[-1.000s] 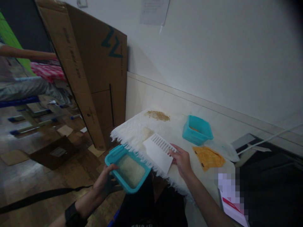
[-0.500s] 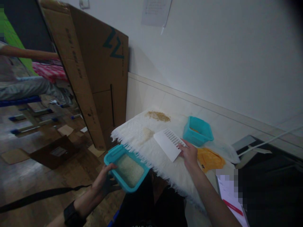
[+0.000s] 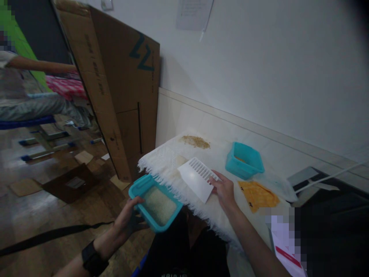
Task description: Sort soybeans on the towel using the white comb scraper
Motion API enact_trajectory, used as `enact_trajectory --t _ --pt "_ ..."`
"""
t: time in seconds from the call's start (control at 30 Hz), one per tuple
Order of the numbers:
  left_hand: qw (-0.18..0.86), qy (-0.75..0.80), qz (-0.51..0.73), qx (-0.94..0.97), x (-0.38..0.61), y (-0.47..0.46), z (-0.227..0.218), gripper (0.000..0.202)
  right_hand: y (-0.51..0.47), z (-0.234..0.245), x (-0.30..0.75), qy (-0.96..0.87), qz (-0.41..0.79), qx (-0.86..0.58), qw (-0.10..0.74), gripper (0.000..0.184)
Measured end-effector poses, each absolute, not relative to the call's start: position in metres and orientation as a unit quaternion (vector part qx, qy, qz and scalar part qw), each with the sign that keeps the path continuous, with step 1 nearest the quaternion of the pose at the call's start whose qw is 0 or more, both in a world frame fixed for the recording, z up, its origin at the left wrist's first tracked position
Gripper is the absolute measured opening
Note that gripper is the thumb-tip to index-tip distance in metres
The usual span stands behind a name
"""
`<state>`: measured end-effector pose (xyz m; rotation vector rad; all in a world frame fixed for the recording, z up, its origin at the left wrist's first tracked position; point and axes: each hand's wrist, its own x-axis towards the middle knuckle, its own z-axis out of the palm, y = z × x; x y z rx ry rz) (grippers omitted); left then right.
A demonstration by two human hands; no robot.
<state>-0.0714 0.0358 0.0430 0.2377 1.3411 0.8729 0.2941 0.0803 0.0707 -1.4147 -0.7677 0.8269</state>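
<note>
My left hand (image 3: pixel 129 215) is closed on the near-left rim of a teal plastic container (image 3: pixel 159 227), its thumb over the edge. The container, holding white rice-like grains (image 3: pixel 160 204), is tilted beside the fringed edge of a white cloth (image 3: pixel 170 150). My right hand (image 3: pixel 224 189) grips a flat white scraper (image 3: pixel 194 179) with a row of slots along one side. The scraper's far edge is at a small pale heap of grains (image 3: pixel 180 160) on the cloth, partly hidden by it. Farther back lies a heap of tan grains (image 3: pixel 197 141).
A second teal container (image 3: pixel 245 169) with some tan grains stands by the wall. An orange cloth (image 3: pixel 258 194) and clear plastic (image 3: pixel 282 188) lie right of my right hand. A tall cardboard box (image 3: pixel 123 77) rises at the left; another person (image 3: pixel 17 88) sits beyond it.
My right hand has drawn the scraper slightly left and toward me, and the scraper has tipped so its slots show more clearly. The view has shifted a little; my left hand keeps its hold.
</note>
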Motion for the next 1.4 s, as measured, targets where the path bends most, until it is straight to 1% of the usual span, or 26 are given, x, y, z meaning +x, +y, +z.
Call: enact_trajectory --t 0.33,0.5,0.63,0.73,0.83,0.9,0.97,1.03,1.1,1.23,1.4 --pt "0.685 0.61 0.386 0.101 -0.074 0.035 0.05 0.027 0.091 0.073 0.287 -0.349 0.358 -0.619 0.606 0.088" --pt "0.689 0.606 0.386 0.097 -0.074 0.037 0.052 0.028 0.085 0.063 0.265 -0.368 0.393 -0.608 0.583 0.083" --pt "0.695 0.599 0.387 0.094 -0.076 0.037 0.05 0.035 0.079 0.06 0.253 -0.387 0.414 -0.592 0.573 0.078" --pt "0.694 0.597 0.39 0.1 -0.077 0.036 0.049 0.037 0.087 0.072 0.26 -0.382 0.39 -0.594 0.591 0.086" --pt "0.689 0.599 0.392 0.11 -0.077 0.035 0.048 0.034 0.103 0.089 0.276 -0.383 0.337 -0.602 0.614 0.093" --pt "0.686 0.603 0.391 0.114 -0.077 0.034 0.049 0.031 0.115 0.095 0.285 -0.402 0.302 -0.614 0.608 0.09" --pt "0.685 0.604 0.39 0.114 -0.076 0.034 0.05 0.029 0.123 0.097 0.29 -0.426 0.278 -0.626 0.591 0.083" --pt "0.685 0.604 0.392 0.113 -0.076 0.035 0.053 0.03 0.128 0.093 0.291 -0.443 0.268 -0.632 0.576 0.077" --pt "0.683 0.606 0.394 0.109 -0.076 0.036 0.055 0.031 0.13 0.088 0.29 -0.446 0.272 -0.633 0.571 0.075" --pt "0.68 0.61 0.393 0.1 -0.076 0.038 0.059 0.033 0.13 0.079 0.287 -0.434 0.297 -0.63 0.571 0.082" --pt "0.683 0.61 0.391 0.098 -0.077 0.038 0.06 0.03 0.131 0.079 0.288 -0.409 0.324 -0.616 0.59 0.091"
